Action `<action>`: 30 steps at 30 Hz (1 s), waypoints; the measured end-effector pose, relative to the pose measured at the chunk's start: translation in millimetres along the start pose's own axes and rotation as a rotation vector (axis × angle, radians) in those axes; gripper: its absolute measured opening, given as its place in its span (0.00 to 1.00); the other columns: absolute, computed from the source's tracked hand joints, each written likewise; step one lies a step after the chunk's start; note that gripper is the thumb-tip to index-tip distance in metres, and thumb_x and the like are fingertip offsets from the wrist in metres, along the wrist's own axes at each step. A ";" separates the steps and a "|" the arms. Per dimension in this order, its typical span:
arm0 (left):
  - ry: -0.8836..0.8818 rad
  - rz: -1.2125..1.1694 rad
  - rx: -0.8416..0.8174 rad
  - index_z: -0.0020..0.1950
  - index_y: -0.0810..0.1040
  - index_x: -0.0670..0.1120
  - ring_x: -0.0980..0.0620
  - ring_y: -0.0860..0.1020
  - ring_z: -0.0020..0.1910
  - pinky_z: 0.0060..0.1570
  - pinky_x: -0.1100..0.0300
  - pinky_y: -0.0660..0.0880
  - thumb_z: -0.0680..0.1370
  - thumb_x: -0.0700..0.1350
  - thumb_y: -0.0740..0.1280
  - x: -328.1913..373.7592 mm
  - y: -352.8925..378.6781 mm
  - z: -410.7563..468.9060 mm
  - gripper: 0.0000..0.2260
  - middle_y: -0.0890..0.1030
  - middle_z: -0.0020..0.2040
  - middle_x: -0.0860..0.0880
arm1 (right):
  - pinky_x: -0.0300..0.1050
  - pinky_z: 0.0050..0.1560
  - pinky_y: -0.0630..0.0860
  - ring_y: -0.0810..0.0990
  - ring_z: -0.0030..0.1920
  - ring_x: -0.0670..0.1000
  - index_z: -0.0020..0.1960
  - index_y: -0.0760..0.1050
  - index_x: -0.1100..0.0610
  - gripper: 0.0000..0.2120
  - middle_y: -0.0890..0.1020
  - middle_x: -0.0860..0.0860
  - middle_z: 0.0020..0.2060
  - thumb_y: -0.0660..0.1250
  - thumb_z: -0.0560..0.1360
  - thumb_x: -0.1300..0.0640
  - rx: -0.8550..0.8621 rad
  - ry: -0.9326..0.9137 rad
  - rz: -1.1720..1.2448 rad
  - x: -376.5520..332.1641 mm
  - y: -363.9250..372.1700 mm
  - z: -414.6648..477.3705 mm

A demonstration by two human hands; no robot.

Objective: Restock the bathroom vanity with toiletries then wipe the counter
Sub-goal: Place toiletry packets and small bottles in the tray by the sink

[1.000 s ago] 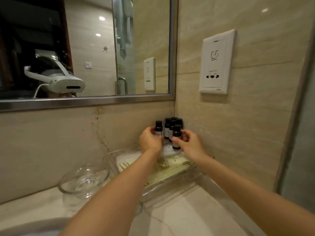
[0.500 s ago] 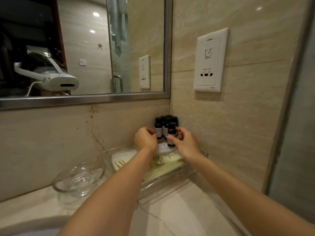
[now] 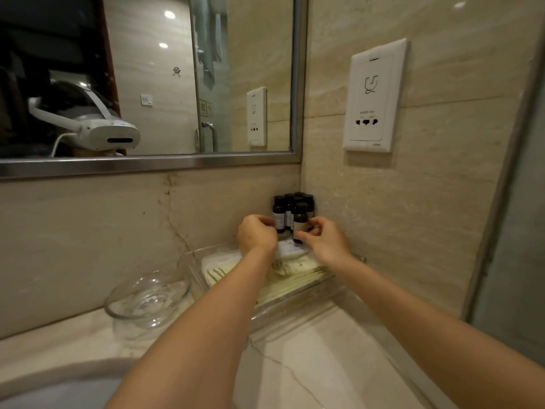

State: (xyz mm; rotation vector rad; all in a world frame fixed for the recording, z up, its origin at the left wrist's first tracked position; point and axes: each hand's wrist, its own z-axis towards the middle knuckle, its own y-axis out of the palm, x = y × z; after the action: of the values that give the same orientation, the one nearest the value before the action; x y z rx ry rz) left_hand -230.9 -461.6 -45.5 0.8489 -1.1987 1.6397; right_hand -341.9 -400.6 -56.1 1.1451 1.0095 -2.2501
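Note:
Several small dark toiletry bottles [image 3: 287, 206] stand clustered in the far corner, at the back of a clear acrylic tray [image 3: 191, 261]. My right hand [image 3: 324, 246] pinches the front bottle [image 3: 300, 218] by its lower part. My left hand [image 3: 256, 236] has its fingertips on the left bottle [image 3: 278, 209] beside it. Flat pale packets [image 3: 224, 268] lie in the tray in front of the bottles, partly hidden by my forearms.
A clear glass bowl [image 3: 147, 296] sits on the marble counter [image 3: 309, 364] left of the tray. The sink rim [image 3: 59, 376] curves at the lower left. A wall socket plate [image 3: 373, 95] is on the right wall, a mirror [image 3: 147, 78] above the backsplash.
The left bottle has moved right into the cluster. Both hands have drawn closer together around the front bottles, staying at the back of the tray.

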 end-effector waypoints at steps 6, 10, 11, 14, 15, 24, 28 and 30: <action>0.016 0.040 0.004 0.55 0.82 0.49 0.49 0.80 0.53 0.50 0.59 0.75 0.74 0.39 0.65 0.6 1.9 0.8 0.11 0.84 0.52 0.49 | 0.41 0.42 0.69 0.76 0.41 0.48 0.51 0.77 0.58 0.08 0.76 0.47 0.36 0.70 0.73 0.56 -0.016 0.019 -0.155 -9.6 6.9 4.2; 0.026 0.012 -0.003 0.53 0.80 0.49 0.51 0.81 0.50 0.44 0.61 0.74 0.73 0.41 0.69 0.6 3.6 1.1 0.10 0.83 0.50 0.51 | 0.44 0.40 0.75 0.80 0.40 0.50 0.38 0.75 0.53 0.08 0.79 0.49 0.34 0.70 0.73 0.52 0.017 0.034 -0.269 -14.5 14.7 7.0; 0.020 0.004 -0.001 0.51 0.80 0.49 0.51 0.81 0.49 0.44 0.61 0.74 0.72 0.42 0.70 1.2 3.7 1.1 0.09 0.83 0.49 0.50 | 0.44 0.40 0.75 0.80 0.39 0.50 0.36 0.75 0.52 0.09 0.79 0.48 0.33 0.70 0.73 0.50 0.026 0.027 -0.325 -15.1 15.8 7.2; 0.013 -0.001 0.006 0.46 0.78 0.50 0.50 0.81 0.47 0.44 0.59 0.75 0.70 0.44 0.72 1.5 3.5 1.7 0.07 0.83 0.47 0.50 | 0.43 0.39 0.74 0.80 0.38 0.49 0.35 0.74 0.50 0.11 0.79 0.47 0.32 0.70 0.73 0.49 0.043 0.014 -0.357 -17.0 15.8 7.2; 0.017 0.002 0.008 0.45 0.77 0.50 0.50 0.80 0.47 0.43 0.59 0.75 0.71 0.44 0.73 1.3 3.5 1.7 0.06 0.83 0.47 0.50 | 0.43 0.39 0.75 0.80 0.38 0.49 0.35 0.74 0.50 0.10 0.79 0.47 0.32 0.70 0.73 0.50 0.037 0.012 -0.328 -16.9 15.2 7.6; 0.018 0.054 0.021 0.48 0.78 0.50 0.49 0.80 0.49 0.46 0.58 0.76 0.74 0.43 0.70 -3.5 6.8 5.1 0.05 0.83 0.49 0.49 | 0.40 0.43 0.72 0.78 0.42 0.46 0.46 0.82 0.53 0.04 0.80 0.47 0.39 0.68 0.75 0.57 -0.009 -0.001 -0.152 -11.5 12.7 10.6; 0.018 0.073 0.002 0.49 0.80 0.50 0.49 0.80 0.50 0.45 0.60 0.73 0.73 0.43 0.70 -0.3 5.1 3.6 0.05 0.83 0.50 0.50 | 0.41 0.44 0.74 0.79 0.43 0.46 0.47 0.82 0.54 0.04 0.82 0.47 0.41 0.68 0.75 0.57 0.002 0.021 -0.124 -9.6 12.7 12.2; 0.018 0.077 -0.004 0.48 0.80 0.49 0.49 0.80 0.50 0.45 0.61 0.73 0.73 0.42 0.70 4.0 1.2 -2.0 0.05 0.83 0.50 0.50 | 0.41 0.47 0.74 0.79 0.45 0.47 0.50 0.81 0.55 0.05 0.82 0.49 0.45 0.68 0.75 0.58 -0.003 0.044 -0.074 -11.0 8.5 7.6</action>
State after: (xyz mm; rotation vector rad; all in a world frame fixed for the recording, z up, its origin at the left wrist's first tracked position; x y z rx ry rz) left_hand -233.4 -458.8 -42.9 0.7924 -1.2350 1.7030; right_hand -334.1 -411.5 -47.6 1.1786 1.0884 -2.2887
